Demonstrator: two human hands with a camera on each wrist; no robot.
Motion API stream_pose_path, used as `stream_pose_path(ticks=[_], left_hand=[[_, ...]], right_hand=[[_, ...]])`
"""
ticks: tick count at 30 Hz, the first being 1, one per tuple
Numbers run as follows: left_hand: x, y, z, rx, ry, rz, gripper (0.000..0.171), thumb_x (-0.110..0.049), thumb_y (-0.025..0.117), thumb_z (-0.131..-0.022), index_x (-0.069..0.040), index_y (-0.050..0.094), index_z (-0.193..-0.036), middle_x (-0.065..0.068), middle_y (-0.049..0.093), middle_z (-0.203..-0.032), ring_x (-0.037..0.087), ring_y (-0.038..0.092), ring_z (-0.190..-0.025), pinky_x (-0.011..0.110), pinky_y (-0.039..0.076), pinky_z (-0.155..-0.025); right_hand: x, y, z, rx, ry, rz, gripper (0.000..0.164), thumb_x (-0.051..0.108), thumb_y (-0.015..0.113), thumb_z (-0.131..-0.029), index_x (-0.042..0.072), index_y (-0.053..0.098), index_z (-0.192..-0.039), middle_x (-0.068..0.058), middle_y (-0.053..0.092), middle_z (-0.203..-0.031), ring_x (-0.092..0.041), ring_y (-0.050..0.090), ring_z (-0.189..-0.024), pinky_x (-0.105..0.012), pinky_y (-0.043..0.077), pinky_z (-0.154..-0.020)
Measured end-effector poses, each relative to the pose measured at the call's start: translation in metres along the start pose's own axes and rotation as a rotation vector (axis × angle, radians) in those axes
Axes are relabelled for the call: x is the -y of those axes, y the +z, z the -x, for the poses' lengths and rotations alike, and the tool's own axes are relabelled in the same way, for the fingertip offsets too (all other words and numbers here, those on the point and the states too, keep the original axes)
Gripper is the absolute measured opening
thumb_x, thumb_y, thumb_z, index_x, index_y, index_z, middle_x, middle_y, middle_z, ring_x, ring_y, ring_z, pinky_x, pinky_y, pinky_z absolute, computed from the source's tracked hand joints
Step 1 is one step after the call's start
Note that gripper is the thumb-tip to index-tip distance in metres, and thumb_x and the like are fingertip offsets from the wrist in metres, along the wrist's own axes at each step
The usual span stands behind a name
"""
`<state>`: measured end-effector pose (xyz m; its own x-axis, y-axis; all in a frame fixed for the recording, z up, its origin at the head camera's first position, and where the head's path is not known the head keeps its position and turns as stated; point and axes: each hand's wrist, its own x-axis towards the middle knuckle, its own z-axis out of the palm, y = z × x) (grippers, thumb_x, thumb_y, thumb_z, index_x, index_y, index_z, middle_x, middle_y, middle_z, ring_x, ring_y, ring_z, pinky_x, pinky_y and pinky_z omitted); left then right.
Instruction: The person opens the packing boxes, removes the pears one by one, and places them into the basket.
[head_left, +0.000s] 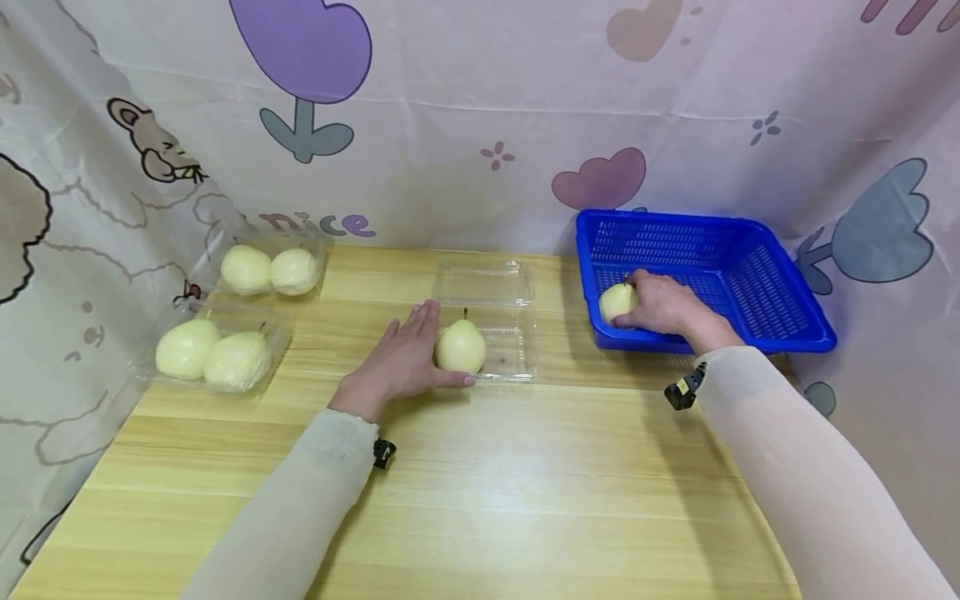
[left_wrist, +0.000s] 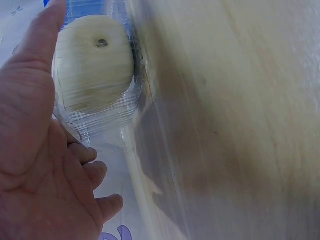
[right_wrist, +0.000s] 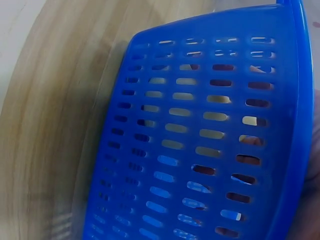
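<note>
A clear plastic clamshell box [head_left: 517,346] lies with its lid [head_left: 483,283] folded back, and a pale yellow pear [head_left: 461,348] stands in its left half, stem up. My left hand [head_left: 397,358] rests against the box's left side, fingers straight and thumb along the near edge. The left wrist view shows that pear [left_wrist: 95,65] through the box wall, beside the palm. At the right, my right hand [head_left: 663,307] reaches over the rim of a blue plastic basket [head_left: 675,218] and grips another pear [head_left: 617,302] inside it. In the right wrist view the slotted basket wall [right_wrist: 200,25] hides most of the hand.
Two clear boxes stand on the left of the wooden table [head_left: 510,492], a nearer one [head_left: 277,333] and a farther one [head_left: 321,267], each with two pears. A printed curtain [head_left: 450,75] hangs behind the table and along its sides.
</note>
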<state>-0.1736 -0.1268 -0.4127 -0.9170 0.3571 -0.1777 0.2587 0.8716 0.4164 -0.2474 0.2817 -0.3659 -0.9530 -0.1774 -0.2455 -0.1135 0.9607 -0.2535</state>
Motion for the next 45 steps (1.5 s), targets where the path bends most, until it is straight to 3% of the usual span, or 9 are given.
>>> stream_pose_path(ticks=[6, 14, 28, 31, 34, 38, 42, 45], left_hand=[[0.000, -0.001, 0.001, 0.003, -0.009, -0.007, 0.143, -0.084, 0.072, -0.077, -0.003, -0.002, -0.169, 0.017, 0.001, -0.178, 0.032, 0.002, -0.165, 0.058, 0.004, -0.134], [-0.001, -0.002, 0.001, 0.007, -0.015, -0.006, 0.142, -0.082, 0.073, -0.078, -0.003, -0.002, -0.169, 0.016, 0.000, -0.178, 0.031, 0.002, -0.165, 0.057, 0.004, -0.134], [-0.002, -0.004, 0.001, -0.003, -0.014, -0.007, 0.141, -0.082, 0.073, -0.078, -0.003, -0.002, -0.169, 0.015, 0.000, -0.178, 0.030, 0.001, -0.165, 0.057, 0.004, -0.134], [-0.003, -0.003, 0.000, -0.011, -0.005, 0.005, 0.141, -0.081, 0.073, -0.079, -0.003, -0.001, -0.169, 0.016, 0.001, -0.178, 0.031, 0.002, -0.165, 0.057, 0.004, -0.134], [-0.004, -0.001, 0.000, -0.014, -0.003, 0.008, 0.141, -0.080, 0.074, -0.079, -0.003, -0.001, -0.169, 0.017, 0.001, -0.178, 0.031, 0.003, -0.165, 0.057, 0.004, -0.134], [-0.004, 0.001, 0.000, -0.013, -0.007, 0.001, 0.141, -0.081, 0.073, -0.079, -0.003, -0.002, -0.169, 0.016, 0.001, -0.178, 0.032, 0.004, -0.165, 0.057, 0.005, -0.134], [-0.003, 0.003, 0.000, -0.015, -0.011, -0.004, 0.142, -0.082, 0.073, -0.078, -0.003, -0.002, -0.169, 0.016, 0.002, -0.178, 0.031, 0.004, -0.165, 0.056, 0.005, -0.134], [-0.004, 0.004, 0.001, -0.017, -0.011, -0.004, 0.142, -0.081, 0.074, -0.078, -0.003, -0.001, -0.169, 0.017, 0.002, -0.178, 0.031, 0.004, -0.165, 0.056, 0.006, -0.134]], right_hand=[[0.001, -0.002, -0.002, 0.039, -0.035, -0.017, 0.080, 0.047, 0.083, -0.087, -0.005, 0.050, -0.139, -0.024, 0.065, -0.117, -0.037, 0.063, -0.097, -0.052, 0.054, -0.083], [0.002, -0.009, 0.001, 0.080, -0.074, -0.022, 0.071, 0.051, 0.082, -0.087, -0.002, 0.057, -0.127, -0.017, 0.068, -0.107, -0.031, 0.062, -0.089, -0.048, 0.053, -0.080], [0.002, -0.010, 0.004, 0.088, -0.046, -0.026, 0.083, 0.054, 0.078, -0.090, -0.009, 0.052, -0.136, -0.025, 0.067, -0.117, -0.035, 0.063, -0.097, -0.054, 0.055, -0.088], [-0.001, -0.011, 0.007, 0.067, -0.046, -0.029, 0.087, 0.060, 0.077, -0.090, -0.010, 0.054, -0.135, -0.027, 0.067, -0.119, -0.038, 0.064, -0.101, -0.056, 0.055, -0.090], [-0.002, -0.013, 0.010, 0.043, -0.044, -0.042, 0.095, 0.069, 0.073, -0.089, -0.008, 0.053, -0.141, -0.031, 0.063, -0.132, -0.045, 0.061, -0.118, -0.063, 0.052, -0.098], [0.002, -0.020, 0.017, -0.014, -0.043, -0.067, 0.103, 0.073, 0.067, -0.091, -0.007, 0.046, -0.151, -0.034, 0.050, -0.151, -0.054, 0.045, -0.140, -0.072, 0.041, -0.111], [0.016, -0.028, 0.022, -0.121, -0.072, -0.097, 0.098, 0.068, 0.065, -0.095, -0.009, 0.045, -0.153, -0.035, 0.045, -0.155, -0.055, 0.036, -0.145, -0.072, 0.033, -0.117], [0.035, -0.032, 0.027, -0.208, -0.097, -0.122, 0.086, 0.060, 0.064, -0.100, -0.007, 0.048, -0.152, -0.033, 0.047, -0.154, -0.053, 0.037, -0.146, -0.070, 0.033, -0.118]])
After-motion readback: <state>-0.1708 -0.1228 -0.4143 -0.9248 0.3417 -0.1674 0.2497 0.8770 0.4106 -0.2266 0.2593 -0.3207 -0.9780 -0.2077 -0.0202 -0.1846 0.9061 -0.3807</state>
